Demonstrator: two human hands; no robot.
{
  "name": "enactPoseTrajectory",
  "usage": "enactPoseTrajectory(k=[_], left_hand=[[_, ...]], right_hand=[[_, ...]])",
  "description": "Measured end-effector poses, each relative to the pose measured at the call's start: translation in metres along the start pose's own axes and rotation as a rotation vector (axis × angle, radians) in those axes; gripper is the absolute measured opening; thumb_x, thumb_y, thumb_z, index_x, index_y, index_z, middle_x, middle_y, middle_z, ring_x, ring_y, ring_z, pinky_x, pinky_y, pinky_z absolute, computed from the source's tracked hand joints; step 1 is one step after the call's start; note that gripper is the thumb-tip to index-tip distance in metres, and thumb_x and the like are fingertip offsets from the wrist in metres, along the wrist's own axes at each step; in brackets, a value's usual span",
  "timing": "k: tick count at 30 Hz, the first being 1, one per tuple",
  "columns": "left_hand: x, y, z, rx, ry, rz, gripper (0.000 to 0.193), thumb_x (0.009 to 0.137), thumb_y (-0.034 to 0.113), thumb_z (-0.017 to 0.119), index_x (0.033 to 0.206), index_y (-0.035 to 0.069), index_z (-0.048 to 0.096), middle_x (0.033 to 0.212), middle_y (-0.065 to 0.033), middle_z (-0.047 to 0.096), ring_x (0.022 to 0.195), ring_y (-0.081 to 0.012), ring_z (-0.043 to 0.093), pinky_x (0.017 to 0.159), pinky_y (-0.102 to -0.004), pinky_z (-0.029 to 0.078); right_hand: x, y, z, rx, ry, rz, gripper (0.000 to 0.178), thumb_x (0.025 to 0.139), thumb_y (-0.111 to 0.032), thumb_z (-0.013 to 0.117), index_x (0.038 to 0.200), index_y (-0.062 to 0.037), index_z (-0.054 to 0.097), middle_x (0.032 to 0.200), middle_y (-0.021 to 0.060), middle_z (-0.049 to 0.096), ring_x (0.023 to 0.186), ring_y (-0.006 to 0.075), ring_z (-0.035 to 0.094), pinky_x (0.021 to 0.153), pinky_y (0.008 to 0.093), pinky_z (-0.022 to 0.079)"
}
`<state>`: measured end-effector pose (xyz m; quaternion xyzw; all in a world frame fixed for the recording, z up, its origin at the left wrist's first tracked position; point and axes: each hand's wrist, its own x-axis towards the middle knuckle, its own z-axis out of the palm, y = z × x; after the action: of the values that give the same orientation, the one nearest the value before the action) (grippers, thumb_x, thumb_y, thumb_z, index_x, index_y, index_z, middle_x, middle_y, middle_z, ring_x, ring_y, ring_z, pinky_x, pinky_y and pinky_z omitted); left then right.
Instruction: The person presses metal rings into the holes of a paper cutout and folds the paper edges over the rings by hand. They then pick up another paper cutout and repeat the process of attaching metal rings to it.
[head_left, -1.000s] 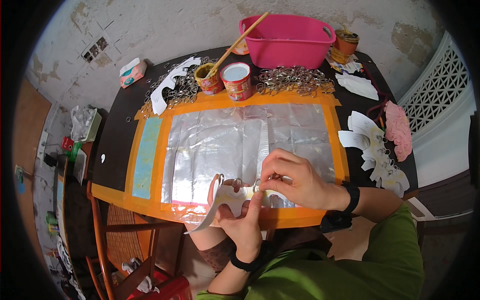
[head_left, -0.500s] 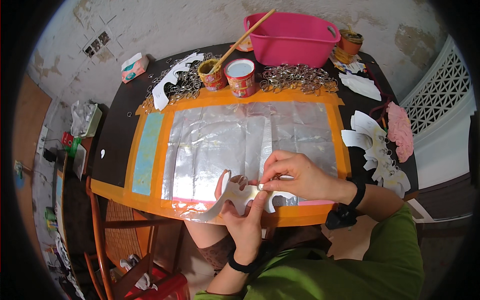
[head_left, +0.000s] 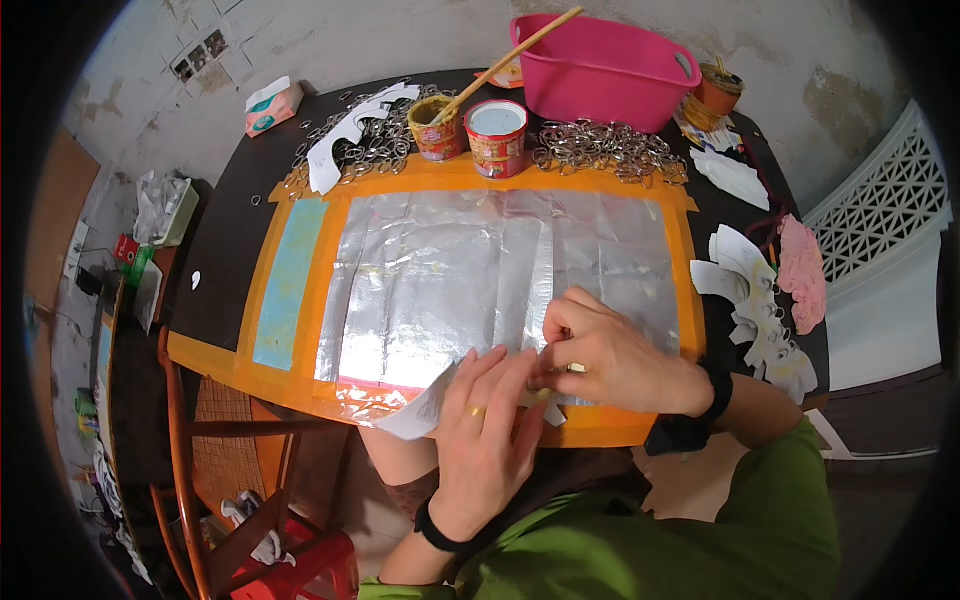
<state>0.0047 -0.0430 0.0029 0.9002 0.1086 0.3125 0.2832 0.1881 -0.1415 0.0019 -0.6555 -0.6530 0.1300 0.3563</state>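
Note:
My left hand is closed around a white scalloped strip at the table's near edge. The strip's left end sticks out past the fingers, and most of the rest is hidden under them. My right hand is pinched, its fingertips meeting the left ones at the strip; whatever they hold is too small and covered to make out. Both hands are over the near side of a shiny plastic sheet taped down with orange tape. On the right lie similar white strips with metal rings on them.
At the back stand an open red can, a smeared can with a wooden stick, and a pink basket. Metal rings lie in heaps beside the cans. A pink cloth sits at the right edge, a tissue pack back left.
My left hand has turned over, its back now uppermost, and covers much of the strip and the rings seen on it before. My right hand has shifted slightly right and still pinches.

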Motion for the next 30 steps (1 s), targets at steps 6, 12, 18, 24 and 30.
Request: enactPoseTrajectory(k=[6,12,18,24,30], left_hand=[[0.005,-0.02,0.008,-0.177,-0.099,-0.133,0.058,0.078,-0.002,0.077,0.132,0.004,0.057,0.112,-0.0131,0.069,0.111,-0.0329,0.062,0.103,-0.0446,0.047],[0.009,-0.021,0.001,-0.2,-0.188,-0.161,0.055,0.078,0.001,0.077,0.129,0.005,0.059,0.112,-0.0113,0.068,0.113,-0.032,0.059,0.097,-0.0415,0.047],[0.011,-0.023,-0.001,-0.138,-0.215,-0.122,0.047,0.079,0.004,0.077,0.122,0.006,0.061,0.109,-0.0109,0.068,0.111,-0.0326,0.057,0.093,-0.0433,0.046],[0.01,-0.028,-0.001,-0.089,-0.194,-0.065,0.031,0.079,0.006,0.078,0.108,0.007,0.067,0.107,-0.0059,0.069,0.11,-0.0317,0.058,0.091,-0.0425,0.048],[0.003,-0.032,0.004,-0.116,-0.142,-0.047,0.018,0.077,0.004,0.078,0.092,0.008,0.069,0.109,-0.0026,0.071,0.11,-0.0311,0.06,0.092,-0.0428,0.05]], right_hand=[[-0.001,-0.001,-0.002,-0.048,-0.023,-0.052,0.008,0.079,-0.014,0.077,0.08,-0.0092,0.072,0.084,0.0036,0.049,0.089,0.023,0.051,0.079,0.0359,0.045],[-0.001,0.002,-0.003,-0.018,-0.046,-0.105,0.008,0.081,-0.014,0.077,0.081,-0.0087,0.072,0.084,0.0032,0.051,0.088,0.0234,0.051,0.079,0.0362,0.045],[0.0,0.006,0.002,-0.037,0.001,-0.222,0.009,0.079,-0.012,0.076,0.08,-0.0075,0.069,0.085,0.0032,0.052,0.088,0.0243,0.053,0.075,0.0368,0.047],[0.004,0.007,0.002,-0.255,0.045,-0.537,0.016,0.071,-0.01,0.077,0.078,-0.0056,0.063,0.087,0.004,0.053,0.088,0.0244,0.054,0.075,0.0366,0.048],[0.002,0.009,0.003,-0.172,0.021,-0.44,0.019,0.076,-0.012,0.078,0.081,-0.0052,0.061,0.097,0.0048,0.057,0.102,0.0254,0.058,0.084,0.0383,0.049]])
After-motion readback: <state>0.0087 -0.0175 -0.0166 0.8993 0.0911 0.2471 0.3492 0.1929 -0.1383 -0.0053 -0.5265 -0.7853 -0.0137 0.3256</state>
